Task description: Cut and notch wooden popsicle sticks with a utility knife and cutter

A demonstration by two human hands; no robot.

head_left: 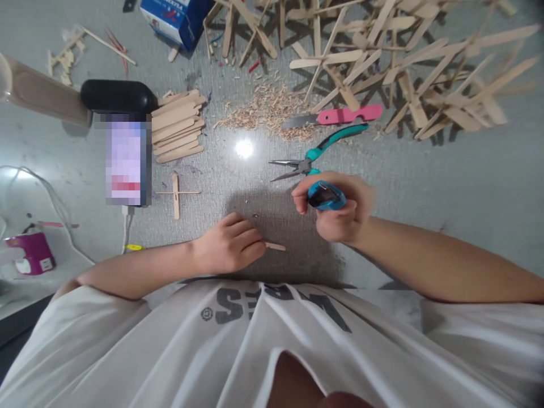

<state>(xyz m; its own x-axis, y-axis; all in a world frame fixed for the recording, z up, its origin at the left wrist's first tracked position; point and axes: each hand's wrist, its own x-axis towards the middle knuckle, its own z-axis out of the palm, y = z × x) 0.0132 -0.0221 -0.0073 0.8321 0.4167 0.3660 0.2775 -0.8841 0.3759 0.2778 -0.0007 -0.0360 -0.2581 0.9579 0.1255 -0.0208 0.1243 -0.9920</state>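
Observation:
Knuckles up, my left hand (232, 243) is closed low on the table near my shirt. The end of a wooden craft stick (277, 246) pokes out from under its fingers; the rest is hidden. My right hand (346, 201) is raised to the right, its fingers wrapped round a blue-and-black tool (326, 195) seen end-on, so its kind is unclear. Just beyond that hand lie needle-nose pliers (304, 165) with teal handles, jaws apart and one handle partly covered. Two crossed craft sticks (175, 195) lie to the left, forming a plus shape.
A pink-handled folding knife (348, 115) lies by wood shavings (272, 107). Many joined craft sticks (361, 56) spread across the back right. At left are a stack of craft sticks (178, 127), a phone (125, 158) on a cable, a black case (119, 96) and a blue box (174, 22).

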